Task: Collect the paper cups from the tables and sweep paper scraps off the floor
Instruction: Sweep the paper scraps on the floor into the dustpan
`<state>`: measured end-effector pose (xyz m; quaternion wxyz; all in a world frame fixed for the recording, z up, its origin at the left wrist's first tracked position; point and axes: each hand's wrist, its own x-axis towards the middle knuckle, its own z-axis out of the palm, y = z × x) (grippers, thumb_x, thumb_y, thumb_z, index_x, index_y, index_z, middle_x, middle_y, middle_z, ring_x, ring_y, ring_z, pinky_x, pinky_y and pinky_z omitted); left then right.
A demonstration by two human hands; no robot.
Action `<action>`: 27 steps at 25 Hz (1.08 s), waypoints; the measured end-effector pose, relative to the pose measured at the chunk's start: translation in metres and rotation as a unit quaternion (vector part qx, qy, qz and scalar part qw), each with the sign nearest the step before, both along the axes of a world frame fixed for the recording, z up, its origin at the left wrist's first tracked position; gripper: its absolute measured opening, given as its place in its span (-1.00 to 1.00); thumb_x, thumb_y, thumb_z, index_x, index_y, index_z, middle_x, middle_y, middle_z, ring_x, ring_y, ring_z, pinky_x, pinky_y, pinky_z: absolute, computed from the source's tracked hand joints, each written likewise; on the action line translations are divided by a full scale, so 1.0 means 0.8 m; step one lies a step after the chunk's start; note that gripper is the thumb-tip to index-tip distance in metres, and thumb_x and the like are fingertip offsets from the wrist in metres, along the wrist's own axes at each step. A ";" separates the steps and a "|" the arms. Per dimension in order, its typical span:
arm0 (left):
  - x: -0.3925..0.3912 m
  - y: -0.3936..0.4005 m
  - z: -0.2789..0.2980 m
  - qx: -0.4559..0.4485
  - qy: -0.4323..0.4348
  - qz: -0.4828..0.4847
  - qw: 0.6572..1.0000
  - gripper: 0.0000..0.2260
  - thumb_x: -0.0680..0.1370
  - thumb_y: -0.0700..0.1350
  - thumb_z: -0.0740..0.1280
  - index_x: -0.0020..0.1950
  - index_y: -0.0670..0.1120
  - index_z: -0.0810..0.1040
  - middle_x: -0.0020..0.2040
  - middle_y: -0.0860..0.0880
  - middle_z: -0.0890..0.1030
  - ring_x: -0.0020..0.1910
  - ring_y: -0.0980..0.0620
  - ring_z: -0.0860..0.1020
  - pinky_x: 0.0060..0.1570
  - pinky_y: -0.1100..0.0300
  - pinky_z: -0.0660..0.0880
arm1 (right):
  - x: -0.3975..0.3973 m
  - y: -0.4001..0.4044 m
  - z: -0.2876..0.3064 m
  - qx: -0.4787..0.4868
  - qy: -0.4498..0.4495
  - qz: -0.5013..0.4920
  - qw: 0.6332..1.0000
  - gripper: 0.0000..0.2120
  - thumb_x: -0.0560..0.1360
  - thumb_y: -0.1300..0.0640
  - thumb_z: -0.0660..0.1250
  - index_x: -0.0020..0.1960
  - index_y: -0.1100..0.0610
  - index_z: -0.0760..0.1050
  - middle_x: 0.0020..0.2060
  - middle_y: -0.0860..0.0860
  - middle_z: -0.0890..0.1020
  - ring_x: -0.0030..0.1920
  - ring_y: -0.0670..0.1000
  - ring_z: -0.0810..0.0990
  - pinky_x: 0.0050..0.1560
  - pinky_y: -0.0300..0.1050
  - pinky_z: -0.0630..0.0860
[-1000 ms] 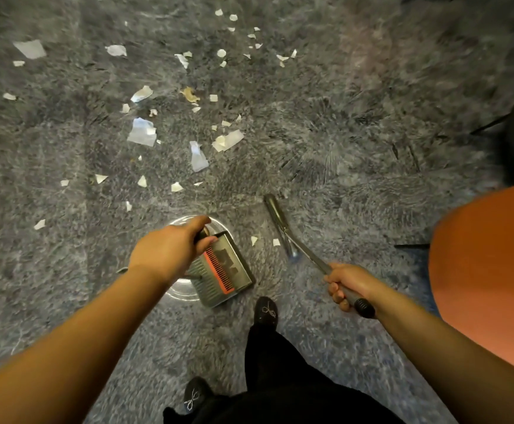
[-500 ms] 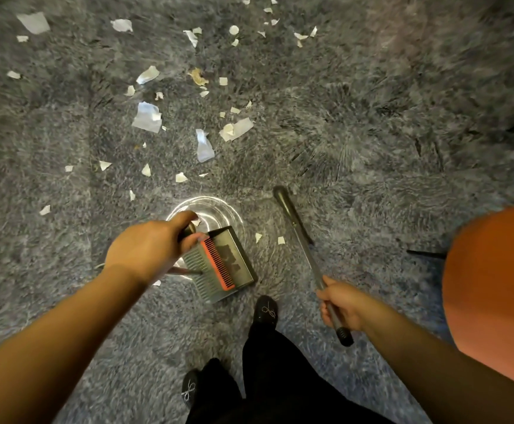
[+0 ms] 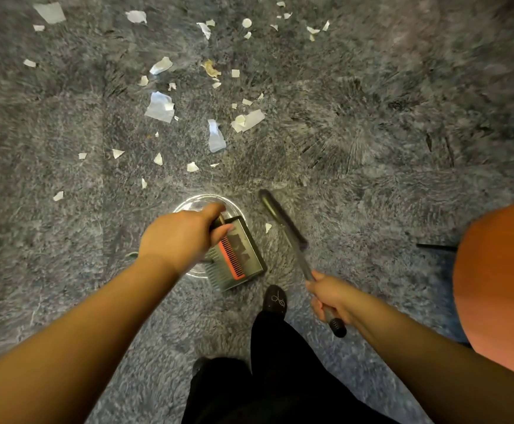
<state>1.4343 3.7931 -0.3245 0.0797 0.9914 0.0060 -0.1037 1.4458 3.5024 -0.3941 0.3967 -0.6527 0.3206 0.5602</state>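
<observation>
L hand (image 3: 179, 237) is curling its grip fully round the dustpan's handle, thumb lying along the top, fingers wrapped under w/ no gap showing; the handle itself is mostly hidden by the hand. The dustpan (image 3: 240, 255) is hanging just past the knuckles, grey tray w/ a red comb strip across it, tilting so its open side is facing up toward the camera. Under the pan a clear round shape w/ a bright rim (image 3: 199, 203) is showing; can't tell what it is. R hand (image 3: 330, 298) is closing tight on the broom's shaft near the black end cap, fingers wrapped all the way round. The broom (image 3: 283, 223) is angling up and left from that grip, its dark head sitting low over the grey shaggy carpet (image 3: 387, 148), just right of the dustpan and apart from it. One small scrap (image 3: 268, 227) is lying btwn pan and broom head. Paper scraps (image 3: 159, 107) are scattering across the carpet ahead of both tools, most well beyond the broom head. An orange rounded surface (image 3: 500, 286) is filling the right edge. Black shoe (image 3: 275, 299) is standing btwn the two arms.
</observation>
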 end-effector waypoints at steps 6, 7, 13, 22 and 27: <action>-0.035 0.004 0.003 -0.021 0.014 0.015 1.000 -0.50 0.53 0.36 -0.04 0.32 0.14 0.34 -0.14 -0.04 0.63 -0.33 -0.08 0.45 -0.48 0.22 0.21 | -0.084 0.053 0.043 0.075 0.074 -0.064 0.992 -0.53 0.67 0.19 0.07 0.51 -0.11 0.12 -0.63 -0.02 0.24 -0.70 -0.13 0.23 -0.66 -0.42 0.22; -0.041 0.009 0.004 -0.032 0.016 0.034 0.999 -0.52 0.54 0.35 0.00 0.34 0.13 0.35 -0.10 -0.06 0.64 -0.29 -0.11 0.49 -0.46 0.20 0.25 | -0.096 0.056 0.050 0.080 0.072 -0.069 0.992 -0.52 0.66 0.19 0.09 0.52 -0.12 0.11 -0.62 -0.02 0.24 -0.70 -0.13 0.23 -0.66 -0.42 0.22; -0.142 0.079 0.015 -0.051 -0.023 0.126 0.990 -0.60 0.55 0.34 0.08 0.30 0.20 0.34 -0.02 -0.11 0.65 -0.15 -0.21 0.60 -0.33 0.11 0.38 | -0.140 0.069 0.088 0.102 0.026 -0.042 0.994 -0.50 0.65 0.20 0.11 0.52 -0.11 0.10 -0.51 -0.01 0.24 -0.68 -0.15 0.24 -0.66 -0.40 0.23; -0.321 0.193 0.074 -0.015 -0.074 0.225 0.971 -0.59 0.53 0.33 0.11 0.28 0.17 0.39 -0.05 -0.15 0.65 -0.15 -0.26 0.59 -0.33 0.11 0.32 | -0.207 0.178 0.104 0.120 -0.047 -0.009 0.992 -0.51 0.64 0.23 0.11 0.53 -0.03 0.12 -0.65 -0.03 0.28 -0.69 -0.14 0.24 -0.67 -0.38 0.20; -0.380 0.255 0.078 0.013 -0.068 0.254 0.965 -0.58 0.51 0.35 0.10 0.27 0.20 0.39 -0.05 -0.15 0.66 -0.13 -0.26 0.60 -0.32 0.09 0.38 | -0.207 0.219 0.094 0.104 -0.069 0.042 0.991 -0.51 0.64 0.23 0.10 0.53 -0.03 0.11 -0.64 -0.03 0.31 -0.69 -0.14 0.25 -0.67 -0.38 0.22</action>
